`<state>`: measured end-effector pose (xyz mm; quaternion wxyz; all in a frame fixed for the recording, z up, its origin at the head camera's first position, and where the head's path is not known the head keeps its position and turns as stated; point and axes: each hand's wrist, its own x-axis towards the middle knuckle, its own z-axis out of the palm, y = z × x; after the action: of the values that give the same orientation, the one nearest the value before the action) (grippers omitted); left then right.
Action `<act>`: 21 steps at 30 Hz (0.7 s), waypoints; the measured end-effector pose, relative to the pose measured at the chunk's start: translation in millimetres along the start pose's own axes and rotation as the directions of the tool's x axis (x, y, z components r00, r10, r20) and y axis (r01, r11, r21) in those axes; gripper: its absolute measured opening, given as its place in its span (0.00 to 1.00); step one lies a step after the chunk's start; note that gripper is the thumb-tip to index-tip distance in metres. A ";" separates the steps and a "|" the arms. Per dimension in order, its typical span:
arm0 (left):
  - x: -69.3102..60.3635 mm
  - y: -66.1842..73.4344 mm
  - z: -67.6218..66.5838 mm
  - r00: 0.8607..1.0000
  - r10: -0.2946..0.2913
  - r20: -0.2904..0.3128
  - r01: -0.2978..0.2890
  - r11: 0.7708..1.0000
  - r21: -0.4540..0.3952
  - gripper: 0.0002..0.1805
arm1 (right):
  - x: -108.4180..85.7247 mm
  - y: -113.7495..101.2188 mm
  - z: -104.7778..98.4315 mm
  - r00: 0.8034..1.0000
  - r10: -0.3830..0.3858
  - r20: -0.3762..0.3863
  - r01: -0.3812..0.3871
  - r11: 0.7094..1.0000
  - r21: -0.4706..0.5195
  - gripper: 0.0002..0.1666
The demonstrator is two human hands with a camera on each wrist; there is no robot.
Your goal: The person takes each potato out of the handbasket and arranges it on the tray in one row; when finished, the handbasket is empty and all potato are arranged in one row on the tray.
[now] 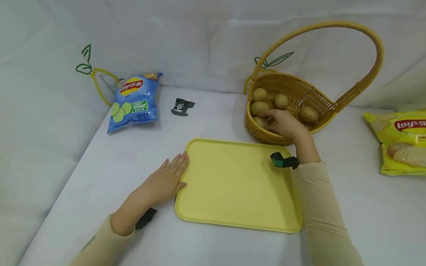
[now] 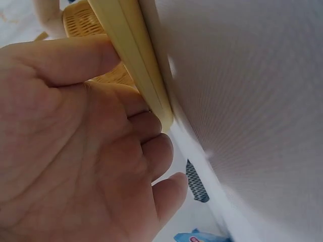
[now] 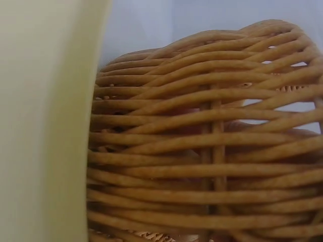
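Observation:
In the head view, a pale yellow rectangular tray point(image 1: 236, 184) lies on the white table. My left hand point(image 1: 164, 184) touches its left edge with fingers nearly straight; the left wrist view shows the thumb and fingertips against the tray's rim point(image 2: 133, 60). Behind the tray's right side stands a wicker basket point(image 1: 269, 138) with a tall arched handle. Several tan, potato-like rounds lie inside. My right hand point(image 1: 283, 123) reaches into the basket, its fingers and thumb curled about the potato point(image 1: 260, 122) near the front left. Basket weave point(image 3: 212, 141) hides most of that hand in the right wrist view.
A blue Lay's chip bag point(image 1: 134, 103) lies at the back left, with a small black patterned piece point(image 1: 182, 107) to its right. A yellow Lay's bag point(image 1: 399, 138) is at the far right. White cloth walls point(image 1: 206, 44) rise behind the table.

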<state>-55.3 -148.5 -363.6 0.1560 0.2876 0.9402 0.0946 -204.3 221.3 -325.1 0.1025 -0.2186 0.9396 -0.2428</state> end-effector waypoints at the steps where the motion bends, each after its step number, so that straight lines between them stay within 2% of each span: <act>1: 0.6 0.1 0.3 1.000 -0.003 0.006 0.003 1.000 0.001 0.37 | -0.8 -0.2 -0.4 1.000 0.018 -0.003 -0.018 1.000 0.005 0.23; 6: 1.8 -0.6 2.0 1.000 -0.009 0.014 0.009 1.000 0.005 0.38 | -4.1 -2.7 -2.7 0.995 0.097 -0.025 -0.094 0.991 0.096 0.26; 10: 2.0 -0.3 2.2 1.000 -0.008 0.018 0.008 1.000 0.002 0.38 | -7.7 -5.1 -4.9 0.990 0.122 -0.075 -0.107 0.979 0.171 0.29; 15: 1.2 -0.3 1.1 1.000 -0.010 0.028 0.010 1.000 0.002 0.38 | -13.0 -10.6 -7.1 0.978 0.117 -0.174 -0.074 0.968 0.239 0.31; 21: 0.7 -0.1 -1.3 1.000 -0.009 0.026 0.009 1.000 0.003 0.37 | -21.3 -28.6 -10.1 0.958 0.092 -0.271 -0.007 0.954 0.299 0.30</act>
<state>-56.3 -148.3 -362.6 0.1685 0.2850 0.9394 0.0889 -178.1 212.8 -300.2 0.0055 -0.1403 0.9029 -0.4062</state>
